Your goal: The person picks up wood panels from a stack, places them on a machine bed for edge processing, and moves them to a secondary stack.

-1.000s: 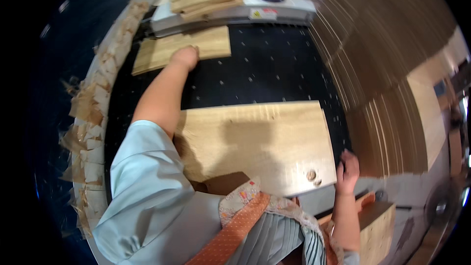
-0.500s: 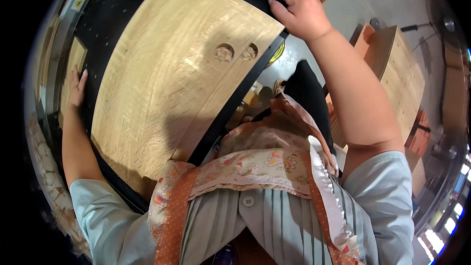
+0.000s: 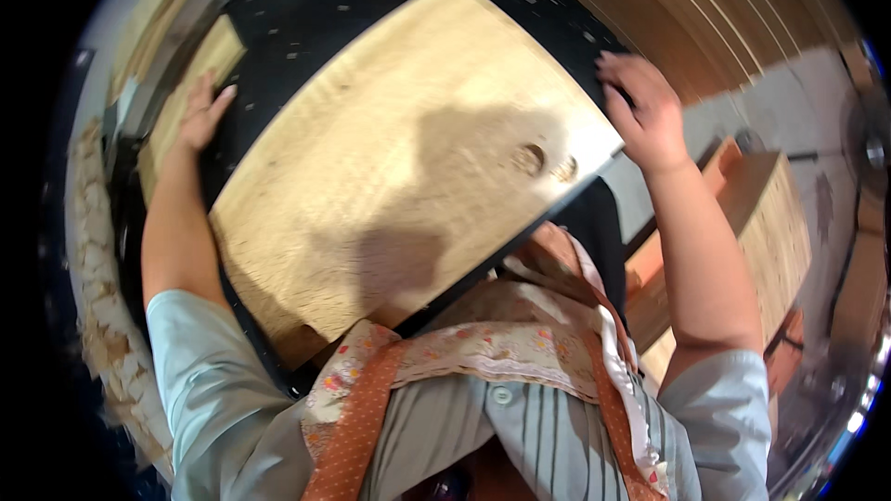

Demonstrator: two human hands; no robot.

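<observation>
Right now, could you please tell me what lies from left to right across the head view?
Wood scraps → left hand → large wooden sheet → right hand → stack of sheets.

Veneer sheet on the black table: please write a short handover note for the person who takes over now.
Left hand: open, flat at the far left edge of the veneer sheet.
Right hand: open, fingers on the sheet's right edge.
The sheet lies flat on the black perforated table, two knots near its right corner.
Done: sheet is on the table.
Left: cannot tell; a stack of veneer waits at the right.
</observation>
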